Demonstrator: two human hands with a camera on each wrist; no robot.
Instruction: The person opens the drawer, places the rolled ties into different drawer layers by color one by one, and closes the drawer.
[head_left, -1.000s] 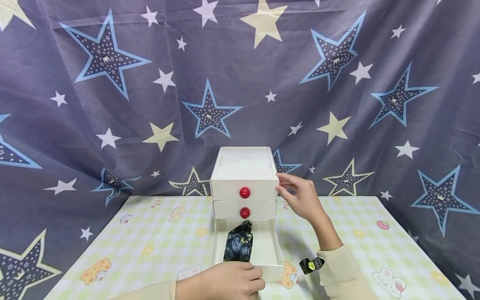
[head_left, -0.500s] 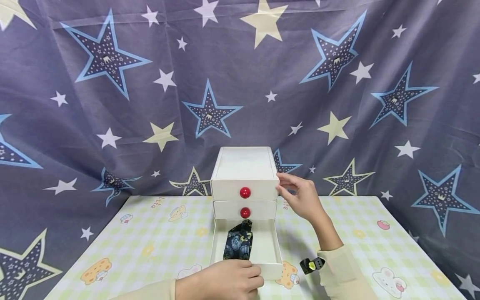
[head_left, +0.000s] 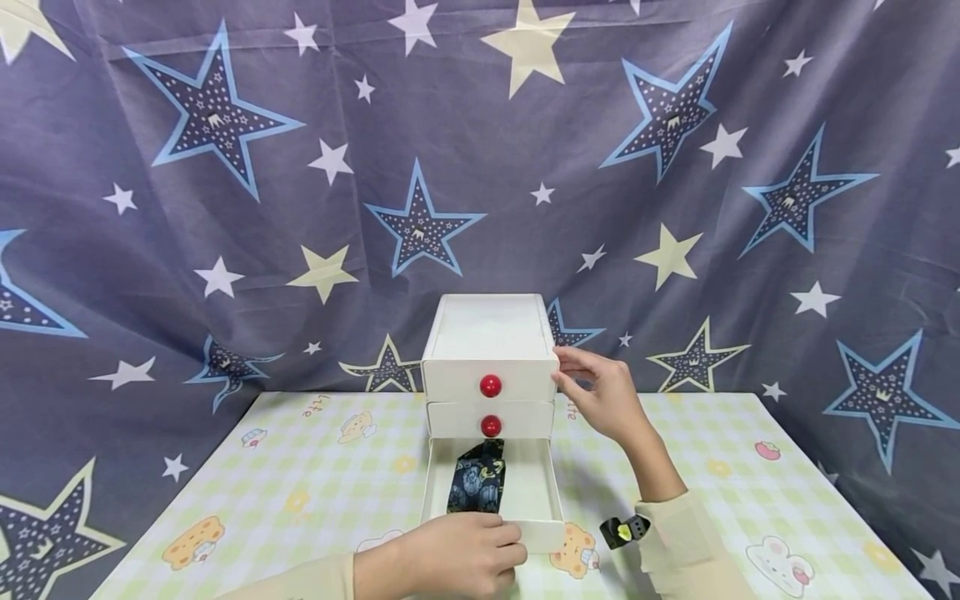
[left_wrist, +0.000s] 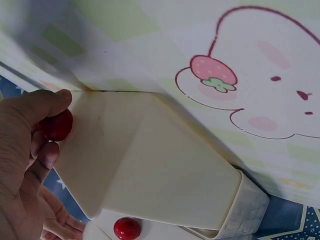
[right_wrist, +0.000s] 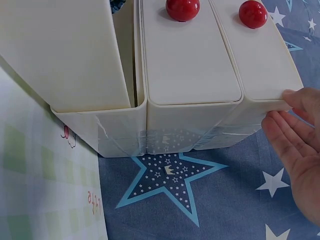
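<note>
Two hands are at the white drawer unit [head_left: 487,333]. Left hand [head_left: 457,554] grips the front of the pulled-out bottom drawer [head_left: 532,500], its fingers curled round the red knob [left_wrist: 59,125], which shows between thumb and fingers in the left wrist view. Just beyond that hand, inside the open drawer, lies a dark patterned tie [head_left: 477,482], running away from the knuckles toward the cabinet. Above and behind it, the two upper drawers sit closed, each with a red knob, the middle one [head_left: 491,426] and the top one [head_left: 490,385]. Right hand [head_left: 600,396] rests against the right side of the unit at the level of the top drawer, fingers straight and relaxed, fingertips [right_wrist: 295,97] touching its upper corner, holding nothing. Near that wrist a small black and yellow clip [head_left: 622,530] shows by the sleeve. Under both hands spreads a pale checked tablecloth [head_left: 300,475] with cartoon prints, and behind the unit hangs a star-patterned curtain [head_left: 225,167]
</note>
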